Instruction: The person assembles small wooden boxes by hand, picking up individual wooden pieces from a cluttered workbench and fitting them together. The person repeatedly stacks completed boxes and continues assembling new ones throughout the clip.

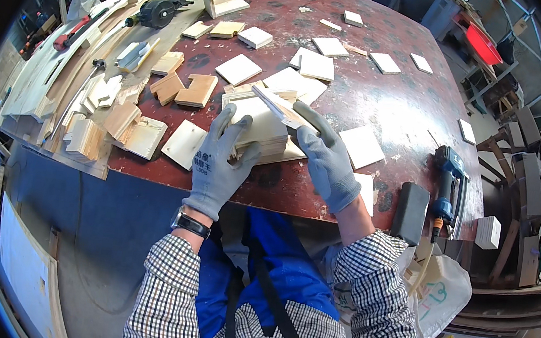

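Observation:
Both of my hands wear grey gloves and meet over the near middle of the red-brown table (310, 197). My left hand (221, 160) grips the left end of a pale wooden block (259, 118), thumb against its near side and fingers over the top. In my right hand (328, 159) is a narrow straight strip with a silvery edge (276, 105), slanting up to the left across the block's top. I cannot make out its exact kind. Thin square wooden pieces (298, 85) lie just behind the block, and another square piece (361, 146) is right of my right hand.
A blue air nailer (446, 182) with a hose lies at the table's right edge, beside a dark grey block (410, 213). Wooden offcuts (144, 136) crowd the left side. Farther left are long boards (40, 86), a circular saw (158, 13) and a red-handled tool (72, 34).

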Available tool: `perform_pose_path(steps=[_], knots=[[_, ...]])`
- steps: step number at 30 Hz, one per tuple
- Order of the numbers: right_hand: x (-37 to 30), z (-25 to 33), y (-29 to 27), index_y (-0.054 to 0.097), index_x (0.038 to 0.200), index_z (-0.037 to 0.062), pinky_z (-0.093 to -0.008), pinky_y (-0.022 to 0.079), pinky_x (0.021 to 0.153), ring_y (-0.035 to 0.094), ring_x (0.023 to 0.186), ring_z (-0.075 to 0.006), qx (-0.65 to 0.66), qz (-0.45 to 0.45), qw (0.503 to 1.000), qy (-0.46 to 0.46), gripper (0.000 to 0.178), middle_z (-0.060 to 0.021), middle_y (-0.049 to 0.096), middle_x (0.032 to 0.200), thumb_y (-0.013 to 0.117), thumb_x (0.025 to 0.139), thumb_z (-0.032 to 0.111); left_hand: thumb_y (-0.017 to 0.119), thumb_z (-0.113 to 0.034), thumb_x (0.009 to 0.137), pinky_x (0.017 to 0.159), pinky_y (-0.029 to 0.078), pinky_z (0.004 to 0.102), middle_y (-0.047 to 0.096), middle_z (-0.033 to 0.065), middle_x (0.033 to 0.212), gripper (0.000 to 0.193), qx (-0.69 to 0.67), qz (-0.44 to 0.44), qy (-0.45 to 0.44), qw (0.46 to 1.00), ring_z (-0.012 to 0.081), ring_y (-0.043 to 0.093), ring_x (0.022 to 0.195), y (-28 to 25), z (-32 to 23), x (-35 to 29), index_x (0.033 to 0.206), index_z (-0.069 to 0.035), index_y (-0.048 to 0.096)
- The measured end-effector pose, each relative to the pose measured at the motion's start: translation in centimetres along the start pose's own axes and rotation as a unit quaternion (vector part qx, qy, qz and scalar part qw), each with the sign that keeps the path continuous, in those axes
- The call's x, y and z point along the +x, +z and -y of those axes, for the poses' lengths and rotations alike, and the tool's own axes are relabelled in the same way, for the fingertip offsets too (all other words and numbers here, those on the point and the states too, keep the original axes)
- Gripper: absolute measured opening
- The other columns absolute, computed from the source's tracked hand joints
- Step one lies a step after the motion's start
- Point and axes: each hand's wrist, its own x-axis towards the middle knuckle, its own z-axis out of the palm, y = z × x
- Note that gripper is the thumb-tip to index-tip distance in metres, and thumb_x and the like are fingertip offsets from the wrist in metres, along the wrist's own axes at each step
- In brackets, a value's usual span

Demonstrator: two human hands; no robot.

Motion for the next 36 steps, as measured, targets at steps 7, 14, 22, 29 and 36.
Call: perform_pose_path(steps=[7,14,22,29,36], knots=[[1.2,0.2,-2.3,0.056,0.152,-0.002,-0.0327,0.056,0.1,0.068,0.117,-0.0195,-0.028,-0.21,0.972,-0.105,0.064,-0.0154,0.068,0.136,0.078,0.101,0.029,0.073,-0.041,0.102,0.115,0.05,0.0468,0.053,0.0192,0.157,0.052,0.006,0.004,0.012,1.0,0.038,0.053,0.145,-0.3,0.0,0.3,0.144,-0.012,0.064],[1.7,1.6,-6.7,0.066,0.142,0.006,-0.0457,0.051,0.105,0.065,0.119,-0.0333,-0.51,-0.282,0.792,-0.184,0.058,-0.0183,0.069,0.126,0.084,0.091,0.028,0.072,-0.036,0.103,0.114,0.051,0.0446,0.057,0.0165,0.155,0.049,-0.022,0.012,0.007,1.0,0.0358,0.056,0.143,-0.3,0.1,0.4,0.144,-0.01,0.064],[0.9,1.8,-8.0,0.069,0.139,0.0198,-0.0524,0.042,0.112,0.062,0.124,-0.0344,-0.672,-0.308,0.664,-0.11,0.055,-0.0135,0.066,0.134,0.083,0.087,0.034,0.078,-0.028,0.099,0.117,0.05,0.0432,0.059,0.0151,0.154,0.048,0.004,0.014,0.027,1.0,0.0335,0.056,0.143,-0.8,0.2,0.5,0.14,-0.007,0.065],[0.1,0.1,-9.3,0.069,0.14,0.0241,-0.0537,0.039,0.115,0.061,0.128,-0.0365,-0.781,-0.277,0.559,0.043,0.054,-0.0168,0.064,0.138,0.079,0.09,0.041,0.084,-0.015,0.088,0.12,0.047,0.043,0.056,0.0151,0.156,0.059,0.001,0.031,0.03,0.999,0.0328,0.052,0.147,-0.1,0.1,0.5,0.142,-0.007,0.062],[0.4,-0.4,-3.4,0.061,0.144,0.0082,-0.0509,0.045,0.114,0.059,0.13,-0.0385,-0.527,0.078,0.831,-0.162,0.063,-0.0172,0.061,0.143,0.076,0.096,0.046,0.083,-0.018,0.091,0.117,0.05,0.0427,0.058,0.0169,0.153,0.055,-0.009,0.017,0.018,1.0,0.0339,0.056,0.143,-1.2,0.3,0.3,0.14,-0.004,0.063]])
